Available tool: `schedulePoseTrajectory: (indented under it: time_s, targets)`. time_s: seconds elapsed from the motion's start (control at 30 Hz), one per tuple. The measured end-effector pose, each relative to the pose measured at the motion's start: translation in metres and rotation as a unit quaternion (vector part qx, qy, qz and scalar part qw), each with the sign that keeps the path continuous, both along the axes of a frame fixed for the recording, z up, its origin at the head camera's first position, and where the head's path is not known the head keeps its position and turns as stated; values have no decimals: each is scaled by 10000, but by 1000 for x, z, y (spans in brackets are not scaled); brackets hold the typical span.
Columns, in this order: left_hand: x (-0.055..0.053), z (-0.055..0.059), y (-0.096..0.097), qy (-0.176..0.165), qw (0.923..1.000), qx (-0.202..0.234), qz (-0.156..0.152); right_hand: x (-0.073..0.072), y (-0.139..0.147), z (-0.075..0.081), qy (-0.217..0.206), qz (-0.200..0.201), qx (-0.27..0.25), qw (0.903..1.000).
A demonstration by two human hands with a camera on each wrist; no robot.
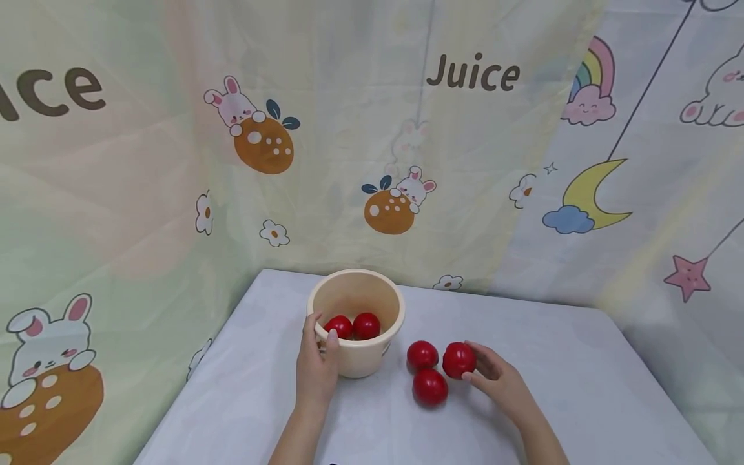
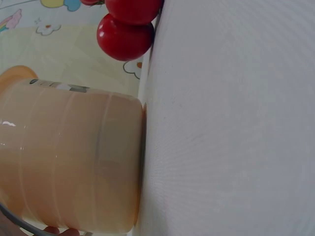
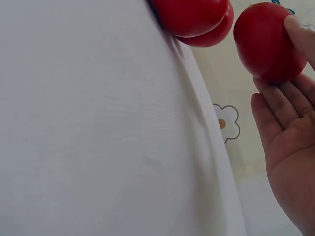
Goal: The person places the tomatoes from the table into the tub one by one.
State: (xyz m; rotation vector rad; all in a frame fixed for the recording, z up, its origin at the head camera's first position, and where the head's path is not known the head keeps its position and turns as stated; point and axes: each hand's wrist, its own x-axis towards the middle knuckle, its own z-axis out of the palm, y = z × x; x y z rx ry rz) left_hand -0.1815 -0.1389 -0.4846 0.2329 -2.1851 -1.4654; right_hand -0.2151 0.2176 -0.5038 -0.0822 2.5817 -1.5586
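Note:
A cream plastic bucket point(image 1: 360, 358) stands on the table with two red tomatoes point(image 1: 367, 326) visible inside. My left hand point(image 1: 316, 368) grips its near left rim, thumb at the front. In the left wrist view the bucket's side point(image 2: 74, 157) fills much of the left, with a few fingertips at the bottom corner. My right hand point(image 1: 500, 381) pinches a tomato point(image 1: 459, 360) between thumb and fingers; the right wrist view shows this tomato point(image 3: 268, 44) raised off the table. Beside it, two more tomatoes, one farther back point(image 1: 422, 356) and one nearer point(image 1: 430, 387), rest close together right of the bucket.
A white cloth covers the table point(image 1: 581, 374). Printed curtains point(image 1: 349, 129) with rabbits and flowers hang behind the table and along its sides, close to its back edge. The bucket stands near that back edge, left of the middle.

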Motion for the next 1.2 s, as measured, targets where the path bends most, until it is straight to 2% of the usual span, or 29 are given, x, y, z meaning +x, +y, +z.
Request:
schedulePoseTrajectory:
  time_s: [0.3,0.67,1.2]
  targets:
    - [0,-1,0,-48,10000,-39,1,-7,2,18,262,209,274,9991]
    - [0,0,1,-53,10000,-1,-4,-19,4,45,646,500,379,9959]
    - [0,0,0,-72,10000,-27,37,-46,-6,116,1173,762,498,9889]
